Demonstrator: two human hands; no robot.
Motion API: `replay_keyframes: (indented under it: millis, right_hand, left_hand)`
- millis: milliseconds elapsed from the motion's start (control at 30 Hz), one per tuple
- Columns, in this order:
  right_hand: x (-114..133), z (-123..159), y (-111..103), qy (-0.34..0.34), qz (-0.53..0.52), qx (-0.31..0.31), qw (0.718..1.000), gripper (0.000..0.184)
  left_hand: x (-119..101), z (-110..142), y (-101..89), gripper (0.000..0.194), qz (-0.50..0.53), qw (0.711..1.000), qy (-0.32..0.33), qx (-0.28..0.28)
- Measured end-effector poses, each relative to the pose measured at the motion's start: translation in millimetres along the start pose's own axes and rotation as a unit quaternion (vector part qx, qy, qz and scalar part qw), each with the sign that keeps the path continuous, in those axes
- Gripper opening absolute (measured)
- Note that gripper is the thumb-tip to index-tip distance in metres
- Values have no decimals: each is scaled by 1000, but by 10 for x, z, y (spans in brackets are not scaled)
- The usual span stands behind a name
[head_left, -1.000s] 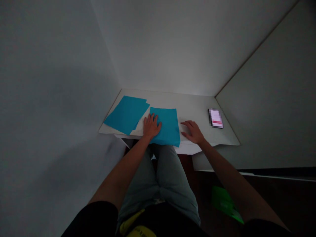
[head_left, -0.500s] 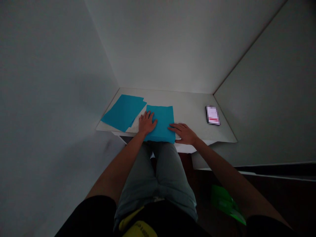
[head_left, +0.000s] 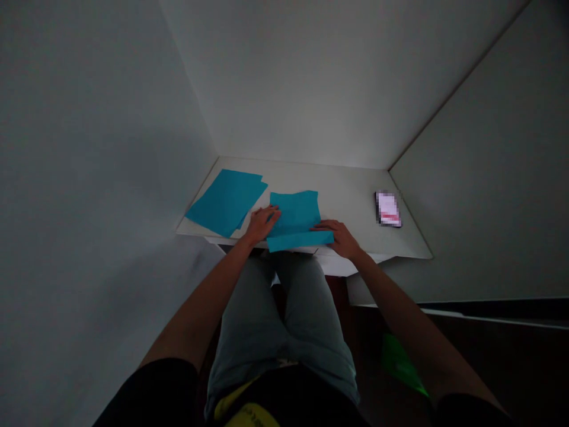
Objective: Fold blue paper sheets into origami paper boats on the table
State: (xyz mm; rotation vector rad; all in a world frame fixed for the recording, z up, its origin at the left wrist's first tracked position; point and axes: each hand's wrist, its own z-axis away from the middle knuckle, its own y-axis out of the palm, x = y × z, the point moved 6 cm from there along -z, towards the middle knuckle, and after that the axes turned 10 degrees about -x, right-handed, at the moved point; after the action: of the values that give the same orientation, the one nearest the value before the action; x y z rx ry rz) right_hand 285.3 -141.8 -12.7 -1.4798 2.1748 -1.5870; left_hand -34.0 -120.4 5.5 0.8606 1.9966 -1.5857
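Note:
A sheet of blue paper [head_left: 296, 212] lies on the white tabletop in front of me. Its near edge is turned up into a raised strip that runs across the sheet. My left hand [head_left: 262, 224] rests at the sheet's left side, fingers stretched out onto the paper. At the strip's right end is my right hand [head_left: 338, 236], closed on the paper, with the strip covering part of its fingers. More blue sheets [head_left: 226, 201] overlap one another to the left, just beyond my left hand.
A phone [head_left: 388, 209] with a lit, blurred screen lies at the right of the white table [head_left: 351, 201]. Walls enclose the table at the left, back and right. A green object [head_left: 402, 362] is on the dark floor, lower right.
The sheet's near edge, flat earlier, is now raised and turned up as a strip. My right hand has moved slightly right and closed on it; my left hand has drawn toward the left edge.

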Motion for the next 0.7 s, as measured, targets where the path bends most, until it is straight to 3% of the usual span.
replay_keyframes:
  millis: [133, 233, 367, 500, 700]
  right_hand:
    - [-171, -6, -108, 77, -66, -105, 989, 86]
    - [-251, 20, -176, 161, -96, -154, 970, 90]
    - [-263, 38, -197, 250, -100, -154, 951, 85]
    - [-195, -22, -196, 249, -115, -157, 949, 80]
    - [-241, -50, -121, 264, -83, -145, 950, 74]
  left_hand:
    - [58, 35, -12, 82, 120, 992, 44, 9]
    - [99, 55, -3, 77, 123, 991, 43, 14]
    - [61, 71, 30, 56, 81, 995, 46, 17]
    - [18, 76, 51, 44, 64, 997, 42, 10]
    - [81, 76, 14, 23, 56, 996, 25, -58]
